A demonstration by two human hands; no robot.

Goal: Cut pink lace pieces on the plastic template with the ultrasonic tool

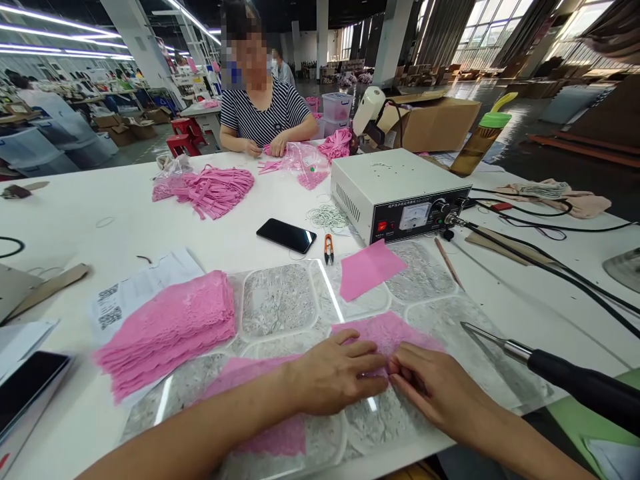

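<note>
Left hand (330, 373): fingers spread and resting on the pink cloth (400, 330), clenching nothing.
Right hand (440, 383): thumb and forefinger pinching the cloth near its lower edge, just beside the left fingertips.
Cloth position: beneath the fingers of both hands, its far edge showing beyond them.
Mat (280, 297): under the fingers; its surface runs rightward from the right fingers to the pen tool (575, 377), whose metal tip points toward them.
Beyond the fingertips: a small pink piece (373, 270) near them, then snips (329, 250), a phone (286, 235) and a meter box (400, 213) bounding the far side.
Left of the fingers: a pink stack (173, 327), well apart, along the mat's left edge.
Hidden: another pink piece (280, 437), partly under the left forearm; the right fingertips cover their exact pinch point.
Cut off: the pen tool's handle at right; a second phone (33, 383) far left.
Writing: two square codes on the paper (165, 269) behind the stack; the meter box's print is too small to read.
</note>
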